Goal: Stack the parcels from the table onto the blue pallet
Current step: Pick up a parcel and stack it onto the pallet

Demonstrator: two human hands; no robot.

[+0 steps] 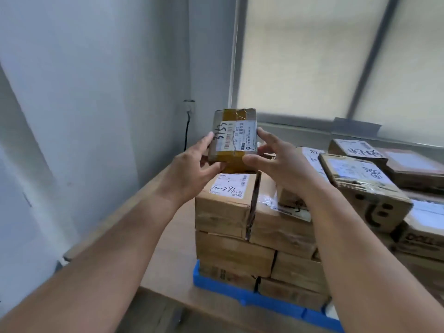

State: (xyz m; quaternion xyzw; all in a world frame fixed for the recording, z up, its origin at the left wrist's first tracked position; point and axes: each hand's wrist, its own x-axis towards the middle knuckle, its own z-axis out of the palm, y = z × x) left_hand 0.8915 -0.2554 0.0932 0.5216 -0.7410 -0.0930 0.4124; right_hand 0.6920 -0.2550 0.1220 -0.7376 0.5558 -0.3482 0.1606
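Head view, nearest first: two bare forearms run up the frame, and under them I see the front edge of the blue pallet [240,294] carrying several layers of brown boxes. At the stack's left corner the top box [223,207], marked 100281, touches its neighbour box [281,222]. Right above it, the left hand [192,169] and right hand [276,162] pinch the small parcel [234,138] between them, thumbs at its near lower edge, fingers on its sides. The parcel is tilted up toward me, and I can't tell whether its bottom edge touches the top box yet. My worry: the grip is fingertips only on glossy tape, so it could slip as they lower it. Set too close to the stack's outer corner, or straddling the seam between the two boxes, it could rock and slide off. Further right, the waiting parcels [365,188] lie well apart from the hands, with a blind-covered window [312,56] behind.
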